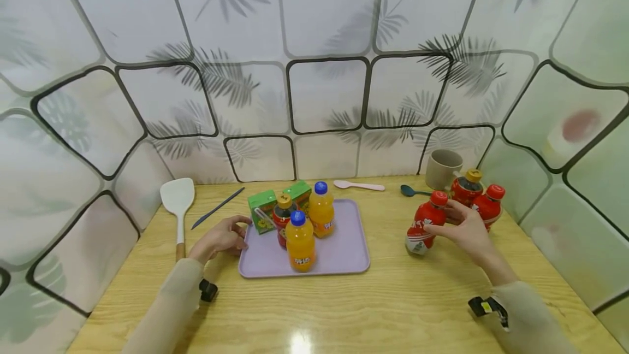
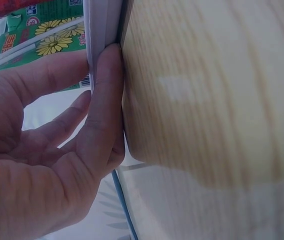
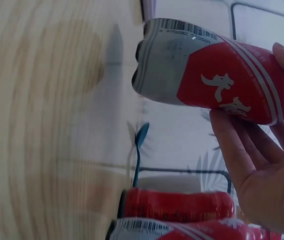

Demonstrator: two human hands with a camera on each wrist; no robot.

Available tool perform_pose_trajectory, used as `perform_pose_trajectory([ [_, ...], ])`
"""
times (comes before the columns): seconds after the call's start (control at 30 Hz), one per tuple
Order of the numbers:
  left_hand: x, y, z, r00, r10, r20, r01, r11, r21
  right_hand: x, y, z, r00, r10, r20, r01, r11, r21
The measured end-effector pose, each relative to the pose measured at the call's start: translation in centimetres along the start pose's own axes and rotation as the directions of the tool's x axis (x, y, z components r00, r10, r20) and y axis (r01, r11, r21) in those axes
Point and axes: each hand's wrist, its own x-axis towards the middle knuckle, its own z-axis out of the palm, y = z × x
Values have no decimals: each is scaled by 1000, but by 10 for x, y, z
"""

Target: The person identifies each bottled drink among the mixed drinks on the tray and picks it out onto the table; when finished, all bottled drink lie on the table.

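Observation:
In the head view my left hand (image 1: 223, 239) is at the left edge of the lilac tray (image 1: 334, 271); the left wrist view shows its thumb and fingers (image 2: 107, 85) pinching the rim. On the tray stand two orange bottles (image 1: 301, 247), a dark bottle with a gold cap (image 1: 284, 217) and two green boxes (image 1: 262, 204). My right hand (image 1: 467, 231) grips a red-and-white bottle (image 1: 423, 225) to the right of the tray. The right wrist view shows this bottle (image 3: 222, 75) raised off the table, thumb on one side, fingers on the other.
Behind the right hand stand another red bottle (image 1: 491, 204), a gold-capped bottle (image 1: 467, 187) and a grey mug (image 1: 442, 168). A teal spoon (image 1: 410, 190) and a pink spoon (image 1: 361, 185) lie at the back. At the left are a white spatula (image 1: 178, 198) and a blue stick (image 1: 216, 209).

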Motion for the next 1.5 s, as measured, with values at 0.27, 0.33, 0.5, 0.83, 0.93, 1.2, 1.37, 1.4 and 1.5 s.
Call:
perform_pose_trajectory([
  [0.27,3,-2,-2,1000,-2,-4,2,1000,19,-1,8,-24,999,-14,46,16,999,-34],
  [0.33,2,-2,-2,1000,-1,7,1,1000,19,-3,11,-30,998,6,61,-3,999,-36],
  [0.5,3,-1,-2,1000,-3,15,3,1000,18,-5,18,-45,994,50,95,-45,998,-45],
  [0.83,2,2,0,1000,-4,16,3,1000,15,-14,29,-68,996,15,88,-7,996,-85],
  [0.93,2,2,0,1000,-4,15,4,1000,11,-15,32,-76,995,5,95,3,997,-76],
  [1.2,2,1,0,1000,1,6,-1,1000,5,-17,45,-100,990,39,138,-29,997,-74],
  [1.37,2,0,1,1000,-8,0,8,1000,8,-20,51,-109,981,119,155,-92,981,-170],
  [1.4,2,0,1,1000,-10,-1,10,1000,8,-20,52,-111,979,129,160,-99,978,-183],
  [1.5,2,-1,1,1000,-14,-2,14,1000,11,-21,53,-112,975,147,168,-114,974,-194],
])
